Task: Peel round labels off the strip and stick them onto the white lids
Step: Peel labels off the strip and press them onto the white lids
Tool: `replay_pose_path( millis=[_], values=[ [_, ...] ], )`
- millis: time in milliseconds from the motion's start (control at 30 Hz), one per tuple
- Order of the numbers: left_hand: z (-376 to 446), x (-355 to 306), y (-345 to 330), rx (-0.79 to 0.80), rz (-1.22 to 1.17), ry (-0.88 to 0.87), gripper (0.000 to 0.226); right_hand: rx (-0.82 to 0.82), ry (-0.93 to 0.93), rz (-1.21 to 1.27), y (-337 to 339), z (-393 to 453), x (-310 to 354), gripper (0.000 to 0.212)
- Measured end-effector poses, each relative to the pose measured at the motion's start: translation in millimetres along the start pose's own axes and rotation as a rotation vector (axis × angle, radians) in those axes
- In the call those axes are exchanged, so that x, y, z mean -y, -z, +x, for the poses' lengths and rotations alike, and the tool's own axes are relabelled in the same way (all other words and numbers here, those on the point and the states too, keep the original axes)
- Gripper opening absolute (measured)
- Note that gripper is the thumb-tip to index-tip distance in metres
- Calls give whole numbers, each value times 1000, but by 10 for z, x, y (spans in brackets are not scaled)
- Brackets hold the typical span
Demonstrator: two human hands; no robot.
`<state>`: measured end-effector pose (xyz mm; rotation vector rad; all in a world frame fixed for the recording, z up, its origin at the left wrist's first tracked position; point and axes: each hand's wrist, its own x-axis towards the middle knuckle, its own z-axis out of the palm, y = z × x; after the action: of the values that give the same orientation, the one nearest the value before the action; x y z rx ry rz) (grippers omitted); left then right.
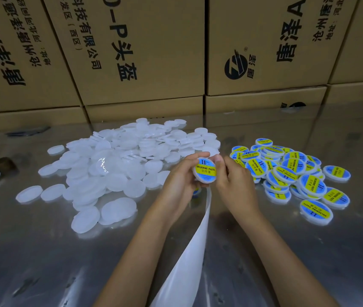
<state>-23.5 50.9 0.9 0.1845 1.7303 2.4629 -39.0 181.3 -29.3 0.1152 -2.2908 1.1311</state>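
Head view: caught at the pressing-down step, by the look of it. One white lid [204, 170] held up between both hands above the steel table [308, 251], already wearing a blue-and-yellow round label [205, 171] reading SOLDERING PASTE. Left hand [179, 185] curled round the lid's left rim, fingers bent behind it and thumb hooked over the top edge. Right hand [234, 180] closed in on the right rim, thumb laid against the label's edge, other fingers folded in behind; whether smoothing or merely steadying, impossible to tell. No fingers spread wide on either side.

Backing strip [198, 240] trailing down from under the hands toward the bottom of the frame, bare white along the visible length; one more blue label just peeking out below the left palm.

Unlabelled lids [109, 169] heaped to the left, finished labelled lids [291, 173] piled to the right. Cardboard cartons [154, 52] stacked behind.

Probable next move: release to the right-hand pile, then a fresh lid from the left heap and another label peeled off the strip. Care needed for centring, and for keeping the strip from slipping loose.
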Motion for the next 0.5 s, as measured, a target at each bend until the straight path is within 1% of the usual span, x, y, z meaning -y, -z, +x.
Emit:
replay_pose_path(
  millis=[100,233,300,367,500],
  values=[
    [-13,44,5,-36,150,-60,30,11,-32,94,4,2,-4,38],
    [-15,48,3,-124,179,-122,26,49,-59,195,0,-26,3,40],
    [-6,33,24,-160,139,-151,25,114,-34,131,-1,-50,7,52],
    [-9,18,51,-179,77,-163,26,146,-9,25,-2,-68,20,62],
    [-15,15,64,-215,-42,-118,18,164,50,-43,3,-73,18,69]
  ],
)
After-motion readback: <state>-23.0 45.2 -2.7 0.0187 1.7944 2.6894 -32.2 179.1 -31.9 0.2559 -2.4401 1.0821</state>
